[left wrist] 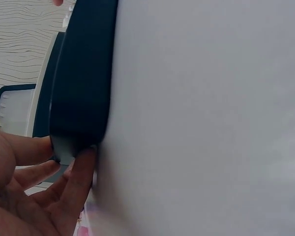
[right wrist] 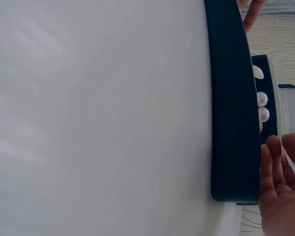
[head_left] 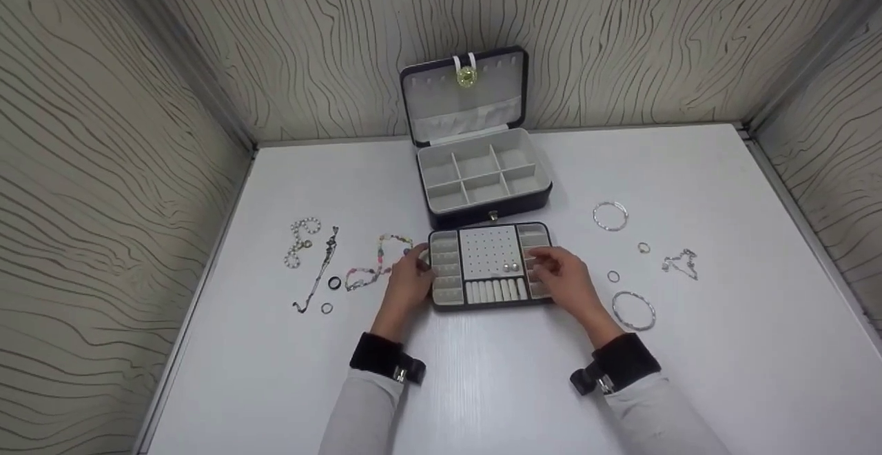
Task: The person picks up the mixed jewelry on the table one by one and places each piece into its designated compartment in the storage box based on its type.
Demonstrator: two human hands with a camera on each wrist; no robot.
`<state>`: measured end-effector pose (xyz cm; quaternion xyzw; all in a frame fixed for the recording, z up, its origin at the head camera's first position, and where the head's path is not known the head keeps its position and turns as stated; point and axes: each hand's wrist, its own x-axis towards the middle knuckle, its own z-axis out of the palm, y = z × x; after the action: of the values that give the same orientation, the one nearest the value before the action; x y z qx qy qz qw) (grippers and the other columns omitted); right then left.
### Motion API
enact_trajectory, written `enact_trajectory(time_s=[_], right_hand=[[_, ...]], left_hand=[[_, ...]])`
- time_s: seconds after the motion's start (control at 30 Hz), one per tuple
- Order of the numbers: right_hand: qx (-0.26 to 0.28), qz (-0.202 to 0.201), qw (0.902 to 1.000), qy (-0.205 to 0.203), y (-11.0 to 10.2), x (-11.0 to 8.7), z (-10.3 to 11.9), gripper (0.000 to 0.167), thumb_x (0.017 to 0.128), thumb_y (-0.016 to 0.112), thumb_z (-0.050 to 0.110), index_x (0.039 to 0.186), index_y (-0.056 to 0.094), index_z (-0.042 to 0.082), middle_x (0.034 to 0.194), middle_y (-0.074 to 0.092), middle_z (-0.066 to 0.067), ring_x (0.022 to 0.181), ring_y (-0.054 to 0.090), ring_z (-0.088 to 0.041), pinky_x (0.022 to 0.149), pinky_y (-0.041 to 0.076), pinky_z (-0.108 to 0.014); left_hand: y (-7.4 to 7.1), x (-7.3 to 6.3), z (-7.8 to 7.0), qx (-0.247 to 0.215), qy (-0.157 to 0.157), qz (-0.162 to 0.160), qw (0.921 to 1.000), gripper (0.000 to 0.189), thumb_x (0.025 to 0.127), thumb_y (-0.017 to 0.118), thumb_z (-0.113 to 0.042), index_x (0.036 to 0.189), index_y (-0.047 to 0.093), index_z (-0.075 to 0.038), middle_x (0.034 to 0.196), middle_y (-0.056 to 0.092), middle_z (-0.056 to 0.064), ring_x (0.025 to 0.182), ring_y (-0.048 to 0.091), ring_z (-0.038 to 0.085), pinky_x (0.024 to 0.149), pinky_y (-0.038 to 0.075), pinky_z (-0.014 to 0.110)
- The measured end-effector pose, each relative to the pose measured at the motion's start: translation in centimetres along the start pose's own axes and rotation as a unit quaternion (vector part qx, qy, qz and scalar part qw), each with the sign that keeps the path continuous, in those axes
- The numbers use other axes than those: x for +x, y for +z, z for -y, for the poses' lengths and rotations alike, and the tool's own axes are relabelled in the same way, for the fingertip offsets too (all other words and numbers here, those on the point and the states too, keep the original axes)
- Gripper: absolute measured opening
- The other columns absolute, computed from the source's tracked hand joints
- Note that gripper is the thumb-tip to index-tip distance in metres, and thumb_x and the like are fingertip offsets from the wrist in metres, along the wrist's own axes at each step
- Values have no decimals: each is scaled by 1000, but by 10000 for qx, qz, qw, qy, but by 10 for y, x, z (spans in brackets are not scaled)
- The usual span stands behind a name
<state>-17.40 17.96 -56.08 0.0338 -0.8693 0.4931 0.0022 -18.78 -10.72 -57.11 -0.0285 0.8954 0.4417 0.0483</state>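
A dark blue jewelry tray lies on the table, with side compartments, a perforated earring board and a row of ring rolls. Two pearl earrings sit at the board's lower right; the right wrist view shows their pearls above the rim. My left hand grips the tray's left side, its thumb and fingers around the corner in the left wrist view. Over the right-hand compartments is my right hand, fingers loosely bent, with nothing visible between fingers and thumb.
Behind the tray stands an open jewelry box with its lid up. Beaded bracelets, a pearl strand, a chain and rings lie left. Bangles, rings and another chain lie right.
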Motion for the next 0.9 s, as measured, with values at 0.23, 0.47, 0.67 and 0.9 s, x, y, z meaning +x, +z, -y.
enact_trajectory(time_s=[0.23,0.47,0.67,0.9], right_hand=[[-206,-477,9983,250,-12,1,-12,21,90,59,-4,109,69,-1,99,64,-14,86,57,-23,73,47,-30],[-597,-402,9964,454,-25,-1,-24,26,90,57,-1,115,65,-1,98,60,-14,85,59,-25,71,47,-34],[-953,-381,9922,707,-63,-3,-34,33,94,55,1,127,57,-5,106,56,-20,92,61,-31,73,50,-34],[-1810,-554,9762,1060,-110,3,-61,41,95,49,1,134,49,-11,117,51,-31,106,53,-46,87,46,-55]], left_hand=[[-1,-1,1,31,-3,22,10000,52,88,62,-4,139,53,-6,97,64,8,80,58,19,72,49,37],[0,-2,2,62,99,7,9999,52,89,61,-4,140,52,-5,95,63,7,76,57,17,69,48,35],[0,-2,-1,-69,-76,75,9999,51,91,61,-5,142,50,-6,96,63,7,75,57,16,68,48,33],[2,-3,2,-80,-49,81,9999,51,91,61,-4,141,51,-6,96,63,7,76,57,17,69,48,34]])
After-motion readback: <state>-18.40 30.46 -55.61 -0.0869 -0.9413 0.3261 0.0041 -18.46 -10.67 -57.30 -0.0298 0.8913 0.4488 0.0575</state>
